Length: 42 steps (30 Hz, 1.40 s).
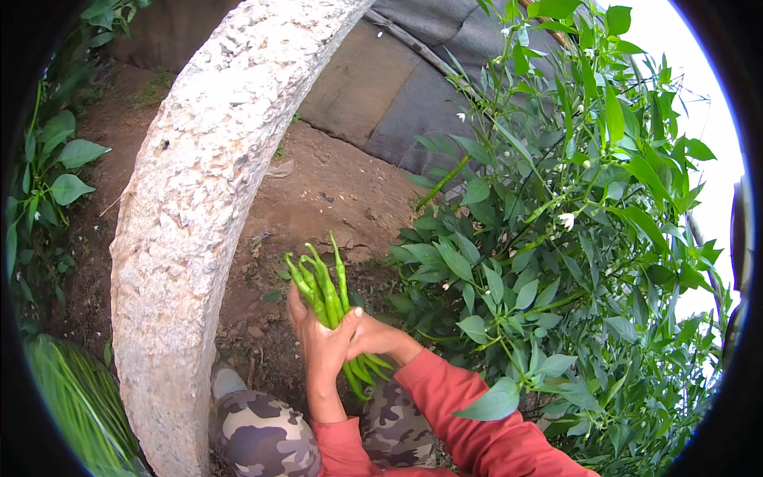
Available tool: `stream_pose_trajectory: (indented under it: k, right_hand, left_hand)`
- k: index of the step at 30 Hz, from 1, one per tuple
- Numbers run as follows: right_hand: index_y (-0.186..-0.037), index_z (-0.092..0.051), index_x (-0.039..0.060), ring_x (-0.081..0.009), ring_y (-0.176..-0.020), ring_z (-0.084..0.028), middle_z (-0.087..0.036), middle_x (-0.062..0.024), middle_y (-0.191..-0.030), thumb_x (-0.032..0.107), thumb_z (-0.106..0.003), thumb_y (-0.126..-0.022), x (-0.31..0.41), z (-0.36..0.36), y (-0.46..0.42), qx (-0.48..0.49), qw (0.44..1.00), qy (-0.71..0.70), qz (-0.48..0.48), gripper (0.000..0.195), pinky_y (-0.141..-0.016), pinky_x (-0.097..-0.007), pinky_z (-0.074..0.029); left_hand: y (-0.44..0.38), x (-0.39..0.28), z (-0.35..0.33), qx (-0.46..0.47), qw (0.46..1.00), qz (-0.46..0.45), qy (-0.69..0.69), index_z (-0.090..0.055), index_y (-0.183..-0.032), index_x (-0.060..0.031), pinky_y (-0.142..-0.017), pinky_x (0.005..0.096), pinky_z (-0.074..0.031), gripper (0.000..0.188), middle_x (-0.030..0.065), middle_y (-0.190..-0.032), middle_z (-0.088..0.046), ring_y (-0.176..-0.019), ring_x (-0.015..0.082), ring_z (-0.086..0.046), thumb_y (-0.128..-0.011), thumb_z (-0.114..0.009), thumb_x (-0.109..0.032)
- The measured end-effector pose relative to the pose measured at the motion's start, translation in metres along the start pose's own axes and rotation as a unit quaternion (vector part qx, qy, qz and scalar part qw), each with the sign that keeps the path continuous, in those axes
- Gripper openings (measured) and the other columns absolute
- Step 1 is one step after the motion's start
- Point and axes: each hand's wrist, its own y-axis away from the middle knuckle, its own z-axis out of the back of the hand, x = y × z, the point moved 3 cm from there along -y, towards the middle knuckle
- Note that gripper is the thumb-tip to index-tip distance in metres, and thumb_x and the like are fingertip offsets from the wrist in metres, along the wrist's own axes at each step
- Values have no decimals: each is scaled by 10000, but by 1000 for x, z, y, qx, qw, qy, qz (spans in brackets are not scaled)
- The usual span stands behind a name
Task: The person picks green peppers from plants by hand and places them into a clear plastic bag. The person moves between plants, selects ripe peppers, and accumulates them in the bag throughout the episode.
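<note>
A bunch of long green chili peppers [328, 292] sits between my two hands, with stems up and tips hanging below the wrists. My left hand [322, 340] is wrapped around the bunch from the left, its thumb across the front. From the right, my right hand [375, 337] closes on the same peppers, and its fingers are largely hidden behind them and the left hand. Close to my right forearm stands a leafy pepper plant [489, 292]. A further green pepper [442, 183] hangs on it among small white flowers.
A thick, rough concrete post [185, 197] rises just left of my hands. Pepper leaves [74, 155] grow at the far left. Lower left lies a blurred green heap [77, 405]. Bare soil [334, 185] runs back to a dark fabric covering [381, 101]. My camouflage-clad knees [268, 435] are below.
</note>
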Motion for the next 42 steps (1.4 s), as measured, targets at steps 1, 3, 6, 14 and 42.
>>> stream_pose_trajectory:
  k: [1, 3, 6, 14, 42]
  right_hand:
    - [-1062, -513, 8, -144, -931, -515, -563, -67, -1005, 11, -684, -529, 2, 6, -2, -59, 998, -12, 13, 559, -798, -283, -427]
    - [-1014, -531, 11, -144, -871, -543, -584, -64, -927, -18, -660, -517, 8, 19, -10, -151, 988, -11, -22, 514, -760, -274, -444]
    - [-813, -586, 26, -150, -666, -578, -600, -40, -702, 43, -658, -573, 46, 64, 3, -317, 948, -19, 6, 251, -658, -286, -462]
    - [-978, -471, -27, -155, -613, -547, -554, -106, -782, -13, -591, -579, 132, 133, 144, -498, 848, 75, 166, 417, -578, -264, -481]
    - [-1149, -438, -74, -138, -612, -551, -519, -200, -1116, 10, -637, -471, 99, 179, 255, -604, 763, -8, 231, 711, -569, -238, -457]
  left_hand:
    - [1, -3, 0, -9, 992, -31, -125, -433, -1169, 22, -928, 396, -329, 568, 214, -1247, -365, -1150, 298, -371, -704, -646, -227]
    - [2, 1, -5, 28, 997, 33, -71, -204, -1329, -22, -1018, 411, -200, 833, 221, -1341, -252, -1272, 329, -195, -704, -653, -337]
    - [7, 11, -12, 3, 987, 92, 128, -223, -1322, -16, -1021, 395, -184, 790, 186, -1353, -246, -1267, 297, -217, -726, -647, -313]
    - [11, 40, -19, -163, 944, 168, 234, -497, -956, -9, -806, 280, -399, 217, 70, -946, -534, -885, 150, -501, -750, -561, -13]
    - [-149, -44, -282, 619, 782, -68, 24, -585, -1043, -48, -755, 287, -443, 283, 25, -947, -611, -829, 133, -554, -769, -572, -118]
